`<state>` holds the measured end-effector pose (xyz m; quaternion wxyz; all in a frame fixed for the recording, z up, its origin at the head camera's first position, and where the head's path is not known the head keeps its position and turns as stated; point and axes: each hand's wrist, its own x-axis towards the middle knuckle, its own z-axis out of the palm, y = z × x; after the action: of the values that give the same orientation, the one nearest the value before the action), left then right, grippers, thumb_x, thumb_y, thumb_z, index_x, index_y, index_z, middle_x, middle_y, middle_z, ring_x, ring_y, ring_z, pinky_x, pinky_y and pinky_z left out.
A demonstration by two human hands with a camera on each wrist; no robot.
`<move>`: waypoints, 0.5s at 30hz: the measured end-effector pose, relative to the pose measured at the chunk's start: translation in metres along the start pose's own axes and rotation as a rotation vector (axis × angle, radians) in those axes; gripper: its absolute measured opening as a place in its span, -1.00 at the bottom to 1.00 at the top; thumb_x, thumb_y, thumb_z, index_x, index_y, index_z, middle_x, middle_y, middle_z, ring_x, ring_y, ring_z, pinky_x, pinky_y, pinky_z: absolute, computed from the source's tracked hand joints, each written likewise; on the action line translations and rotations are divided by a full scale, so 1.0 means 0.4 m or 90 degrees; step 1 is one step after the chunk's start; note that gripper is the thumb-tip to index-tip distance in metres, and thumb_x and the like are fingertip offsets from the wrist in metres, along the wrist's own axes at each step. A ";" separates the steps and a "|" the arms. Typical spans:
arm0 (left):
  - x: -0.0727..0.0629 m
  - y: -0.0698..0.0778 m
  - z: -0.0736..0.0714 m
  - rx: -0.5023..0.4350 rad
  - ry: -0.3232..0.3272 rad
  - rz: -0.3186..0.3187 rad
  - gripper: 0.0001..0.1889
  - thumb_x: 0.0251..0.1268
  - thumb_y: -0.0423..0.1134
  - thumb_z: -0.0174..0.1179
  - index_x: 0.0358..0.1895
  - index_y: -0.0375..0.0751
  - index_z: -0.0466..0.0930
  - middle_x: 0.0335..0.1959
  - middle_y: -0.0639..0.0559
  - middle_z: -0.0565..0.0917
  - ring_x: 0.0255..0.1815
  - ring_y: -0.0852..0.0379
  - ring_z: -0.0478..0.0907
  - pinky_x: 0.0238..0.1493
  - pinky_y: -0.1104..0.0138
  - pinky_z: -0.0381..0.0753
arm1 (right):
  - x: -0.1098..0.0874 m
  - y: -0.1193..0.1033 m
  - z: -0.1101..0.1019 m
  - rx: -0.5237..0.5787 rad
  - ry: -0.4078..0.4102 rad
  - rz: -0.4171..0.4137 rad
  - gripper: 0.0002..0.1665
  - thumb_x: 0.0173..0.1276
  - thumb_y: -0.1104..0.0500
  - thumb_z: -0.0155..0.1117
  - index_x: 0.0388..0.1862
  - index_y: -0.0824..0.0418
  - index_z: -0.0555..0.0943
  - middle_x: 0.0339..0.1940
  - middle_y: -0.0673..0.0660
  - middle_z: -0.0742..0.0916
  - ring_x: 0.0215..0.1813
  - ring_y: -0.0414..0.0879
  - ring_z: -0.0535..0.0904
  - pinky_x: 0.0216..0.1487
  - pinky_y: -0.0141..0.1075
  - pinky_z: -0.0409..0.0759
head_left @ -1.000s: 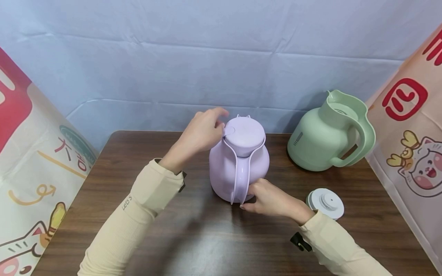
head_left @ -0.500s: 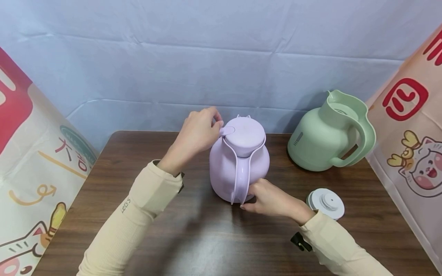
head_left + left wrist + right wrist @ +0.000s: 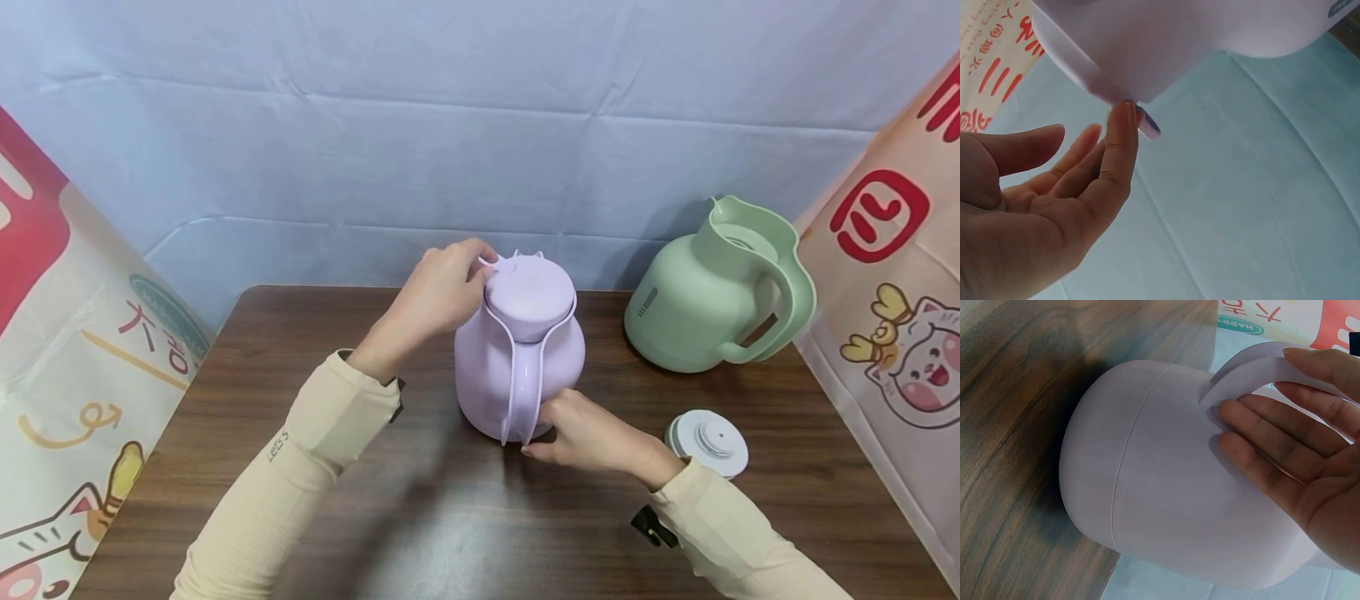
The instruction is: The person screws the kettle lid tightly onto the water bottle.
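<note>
A lilac thermos jug [image 3: 480, 375] stands upright on the table, its handle [image 3: 527, 387] toward me. Its round lid [image 3: 531, 287] sits in the neck, with a small tab [image 3: 506, 265] sticking out at the back left. My left hand [image 3: 444, 287] is at that tab. In the left wrist view the index fingertip [image 3: 1124, 119] touches its edge, while the thumb [image 3: 1032, 150] stays apart. Low on the handle, my right hand [image 3: 592, 429] grips it between thumb and index finger; the other fingers [image 3: 1247, 453] lie against the jug's body.
A green thermos jug [image 3: 678, 308] stands at the back right, its handle to the right. Nearer me lies a white round stopper [image 3: 712, 442], close to my right wrist. A pale blue cloth [image 3: 375, 150] hangs behind the brown table [image 3: 315, 500]; printed banners hang at both sides.
The lid's tab has swung from the left side toward the back left. My left hand first drew back slightly, then moved in against the tab. The right hand has stayed on the handle.
</note>
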<state>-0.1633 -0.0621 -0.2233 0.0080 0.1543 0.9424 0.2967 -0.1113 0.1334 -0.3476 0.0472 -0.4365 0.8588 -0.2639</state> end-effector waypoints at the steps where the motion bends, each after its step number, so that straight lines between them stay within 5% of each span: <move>1: 0.000 0.000 0.002 -0.002 -0.005 0.006 -0.71 0.33 -0.32 -0.07 0.06 -0.21 0.51 -0.20 -0.06 0.62 -0.22 0.02 0.49 -0.19 0.26 0.44 | 0.000 0.000 0.000 0.000 0.000 -0.001 -0.89 -0.03 0.29 0.39 -0.47 0.19 0.65 -0.48 -0.12 0.65 -0.38 -0.29 0.52 -0.31 -0.35 0.52; 4: -0.001 -0.001 0.004 -0.009 -0.008 0.011 -0.68 0.34 -0.31 -0.07 0.11 -0.20 0.47 -0.17 -0.06 0.62 -0.21 0.03 0.49 -0.18 0.27 0.44 | 0.000 0.001 0.001 -0.002 0.002 -0.004 -0.89 -0.04 0.29 0.40 -0.47 0.18 0.65 -0.48 -0.12 0.65 -0.38 -0.29 0.52 -0.31 -0.36 0.52; 10: -0.005 0.001 -0.002 -0.033 0.026 -0.019 -0.74 0.32 -0.27 -0.02 0.02 -0.21 0.51 -0.50 -0.03 0.57 -0.45 0.05 0.45 -0.42 0.31 0.41 | 0.000 0.000 0.001 0.000 0.001 0.000 -0.90 -0.04 0.28 0.40 -0.49 0.18 0.64 -0.49 -0.12 0.64 -0.40 -0.30 0.51 -0.34 -0.37 0.51; 15: -0.007 0.004 -0.001 -0.034 0.022 -0.002 -0.72 0.34 -0.31 -0.07 0.04 -0.20 0.50 -0.42 -0.05 0.58 -0.43 0.05 0.44 -0.39 0.32 0.40 | 0.000 -0.004 -0.003 0.004 -0.004 0.009 -0.91 -0.03 0.28 0.39 -0.51 0.17 0.64 -0.51 -0.13 0.63 -0.42 -0.32 0.49 -0.36 -0.38 0.51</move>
<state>-0.1603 -0.0620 -0.2222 -0.0035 0.1472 0.9343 0.3247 -0.1103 0.1332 -0.3459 0.0532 -0.4308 0.8610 -0.2649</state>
